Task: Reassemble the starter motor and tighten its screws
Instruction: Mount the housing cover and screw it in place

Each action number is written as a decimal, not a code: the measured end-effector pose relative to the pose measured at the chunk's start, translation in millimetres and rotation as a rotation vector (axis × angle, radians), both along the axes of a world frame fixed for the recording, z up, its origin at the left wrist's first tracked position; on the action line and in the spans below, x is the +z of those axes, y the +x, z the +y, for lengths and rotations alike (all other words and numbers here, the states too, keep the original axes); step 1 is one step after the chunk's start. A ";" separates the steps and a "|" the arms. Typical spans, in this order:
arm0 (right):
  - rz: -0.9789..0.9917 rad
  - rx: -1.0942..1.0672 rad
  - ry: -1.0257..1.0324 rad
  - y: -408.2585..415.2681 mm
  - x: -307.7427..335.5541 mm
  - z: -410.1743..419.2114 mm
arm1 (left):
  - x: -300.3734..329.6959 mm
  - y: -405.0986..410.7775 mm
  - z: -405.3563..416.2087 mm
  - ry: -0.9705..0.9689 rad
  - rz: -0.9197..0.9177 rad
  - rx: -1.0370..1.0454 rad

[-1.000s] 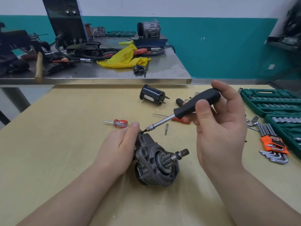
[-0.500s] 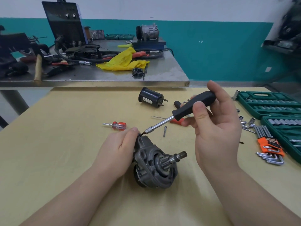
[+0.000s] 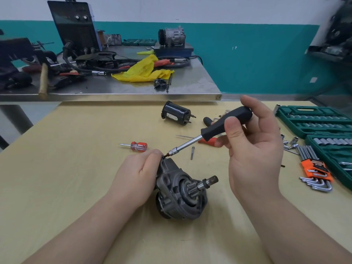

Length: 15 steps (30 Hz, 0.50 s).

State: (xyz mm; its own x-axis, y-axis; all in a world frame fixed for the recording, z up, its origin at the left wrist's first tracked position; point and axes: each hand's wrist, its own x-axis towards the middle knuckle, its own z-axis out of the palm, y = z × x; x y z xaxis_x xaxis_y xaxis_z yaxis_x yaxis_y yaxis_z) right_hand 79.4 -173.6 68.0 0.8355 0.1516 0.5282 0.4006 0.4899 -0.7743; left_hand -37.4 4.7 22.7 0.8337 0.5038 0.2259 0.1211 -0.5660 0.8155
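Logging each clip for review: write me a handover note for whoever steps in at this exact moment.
Left hand grips the starter motor on the yellow table.
Right hand holds the black-handled screwdriver, tip at a screw on the housing's top edge.
Done: housing appears assembled.
Left: finish this screw. A loose bolt and the black cylindrical part lie unused on the table.

You are in a repair workshop. Your wooden desk (image 3: pixel 76 149) carries green socket-set cases (image 3: pixel 314 121), a bundle of hex keys (image 3: pixel 314 174) and a small red-handled screwdriver (image 3: pixel 139 146). Behind it a steel desk (image 3: pixel 190 86) holds a black welding machine (image 3: pixel 76 27), cables, a hammer (image 3: pixel 43 80), a yellow rag (image 3: pixel 144 71) and a grey car compressor (image 3: pixel 172 38). The wall is painted teal below, white above.
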 end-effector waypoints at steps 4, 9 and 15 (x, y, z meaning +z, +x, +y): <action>0.017 -0.023 -0.002 1.0 -0.2 0.2 | 1.5 -0.9 -2.2 0.005 -0.014 0.001; 0.003 0.106 -0.011 1.4 -2.5 -3.3 | 2.6 -1.6 -4.1 -0.029 -0.017 0.003; -0.053 0.135 -0.005 0.0 5.0 -5.0 | 2.7 -0.7 -2.6 -0.005 -0.007 -0.001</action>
State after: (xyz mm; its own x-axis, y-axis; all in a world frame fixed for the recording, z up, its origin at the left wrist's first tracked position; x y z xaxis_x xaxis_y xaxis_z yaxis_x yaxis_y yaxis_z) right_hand 79.4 -178.6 73.1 0.7782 0.2635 0.5701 0.3719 0.5382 -0.7563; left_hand -38.0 2.1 25.4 0.8327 0.5040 0.2293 0.1144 -0.5618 0.8193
